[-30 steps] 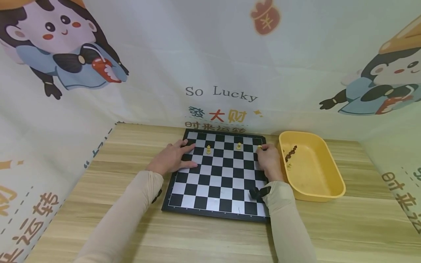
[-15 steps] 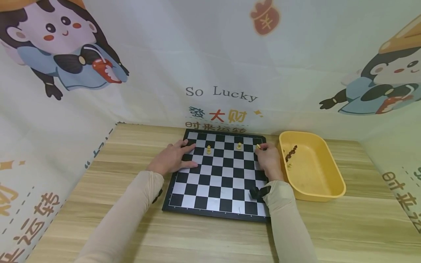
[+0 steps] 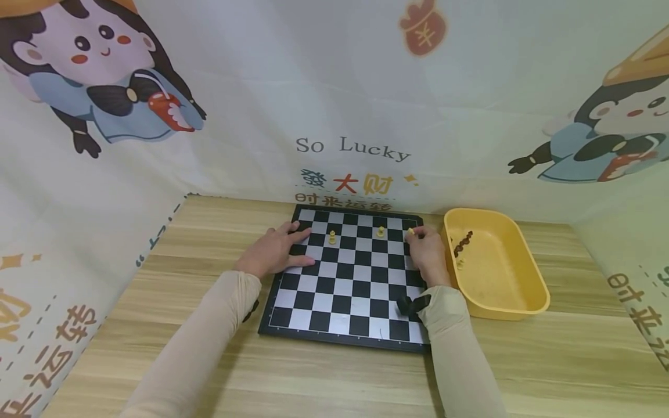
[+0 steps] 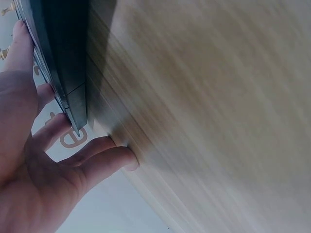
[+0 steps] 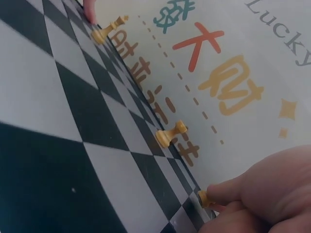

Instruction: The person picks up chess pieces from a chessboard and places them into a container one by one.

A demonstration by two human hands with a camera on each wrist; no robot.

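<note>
A black-and-white chessboard [image 3: 344,287] lies on the table. My right hand [image 3: 428,255] pinches a small yellow chess piece [image 5: 204,198] between thumb and fingers, close over the board's far right corner; the fingers hide most of the piece. My left hand [image 3: 269,252] rests on the board's left edge, thumb and some fingertips on the squares. In the left wrist view, other fingers [image 4: 109,165] of that hand reach down to the wood. Two yellow pieces stand on the far part of the board: a taller one [image 3: 332,237] nearer the left hand, and a shorter, rook-like one [image 3: 381,231].
A yellow plastic bin [image 3: 502,296] stands right of the board, beside the right hand. In it lie several dark brown pieces [image 3: 462,244] and a yellow piece [image 3: 460,264] along the left wall. A printed cloth backdrop [image 3: 355,104] rises behind the wooden table [image 3: 313,383].
The yellow piece in my right fingertips has turned slightly, with a small shift of those fingers at the far right corner. The left hand and the standing pieces have not moved.
</note>
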